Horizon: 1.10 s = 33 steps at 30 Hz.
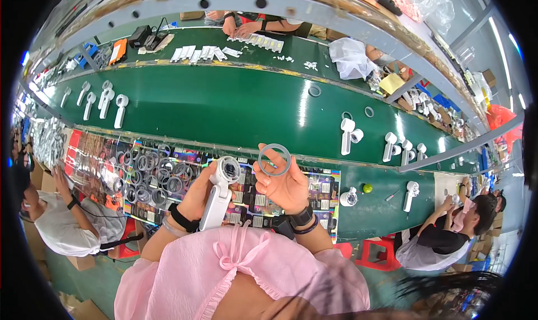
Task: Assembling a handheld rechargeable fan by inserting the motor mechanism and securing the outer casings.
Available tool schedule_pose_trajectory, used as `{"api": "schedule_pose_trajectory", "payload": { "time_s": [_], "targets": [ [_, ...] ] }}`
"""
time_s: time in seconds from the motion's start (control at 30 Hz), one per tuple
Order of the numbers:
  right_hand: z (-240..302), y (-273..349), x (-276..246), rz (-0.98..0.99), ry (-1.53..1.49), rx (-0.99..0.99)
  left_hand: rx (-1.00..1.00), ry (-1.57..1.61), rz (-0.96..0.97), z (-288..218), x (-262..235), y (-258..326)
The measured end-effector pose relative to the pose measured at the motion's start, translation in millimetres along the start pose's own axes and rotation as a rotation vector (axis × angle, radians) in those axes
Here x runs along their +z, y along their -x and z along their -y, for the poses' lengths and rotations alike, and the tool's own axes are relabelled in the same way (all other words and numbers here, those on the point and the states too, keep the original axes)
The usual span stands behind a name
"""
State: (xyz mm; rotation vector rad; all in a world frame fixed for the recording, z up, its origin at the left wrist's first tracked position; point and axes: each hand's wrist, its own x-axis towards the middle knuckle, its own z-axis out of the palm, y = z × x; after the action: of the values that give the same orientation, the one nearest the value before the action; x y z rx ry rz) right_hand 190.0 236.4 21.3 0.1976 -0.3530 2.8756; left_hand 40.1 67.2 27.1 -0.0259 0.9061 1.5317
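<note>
A long green conveyor surface (224,104) is seen crossing the frame. White handheld fans (347,134) are stood along it. Grey rings (148,177) are heaped at centre left. A seated co-worker (448,230) is seen at lower right.

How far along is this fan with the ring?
Done: white fans stand on the green belt. In hand: the left hand holds a white fan; the right hand holds a grey ring apart from it. Left: the ring isn't on; more rings lie on the bench.
</note>
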Motion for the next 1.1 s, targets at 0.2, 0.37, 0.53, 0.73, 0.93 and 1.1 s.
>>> {"api": "schedule_pose_trajectory", "payload": {
  "time_s": [0.2,0.37,0.53,0.73,0.93,1.1],
  "targets": [
    [-34,4,29,0.031,0.203,0.016,0.087,0.022,0.085,-9,-18,39],
    [-49,5,42,0.053,0.433,-0.008,0.082,0.065,0.103,-9,-33,51],
    [-57,9,55,0.054,0.638,-0.025,0.081,0.078,0.181,-11,-34,54],
    [-61,13,59,0.037,0.661,-0.028,0.088,0.072,0.185,-14,-30,56],
    [-60,10,59,0.106,0.701,-0.004,0.085,0.056,0.183,-16,-30,55],
    [-62,10,56,0.030,0.770,-0.053,0.102,0.064,0.207,-20,-24,55]
  ]
}}
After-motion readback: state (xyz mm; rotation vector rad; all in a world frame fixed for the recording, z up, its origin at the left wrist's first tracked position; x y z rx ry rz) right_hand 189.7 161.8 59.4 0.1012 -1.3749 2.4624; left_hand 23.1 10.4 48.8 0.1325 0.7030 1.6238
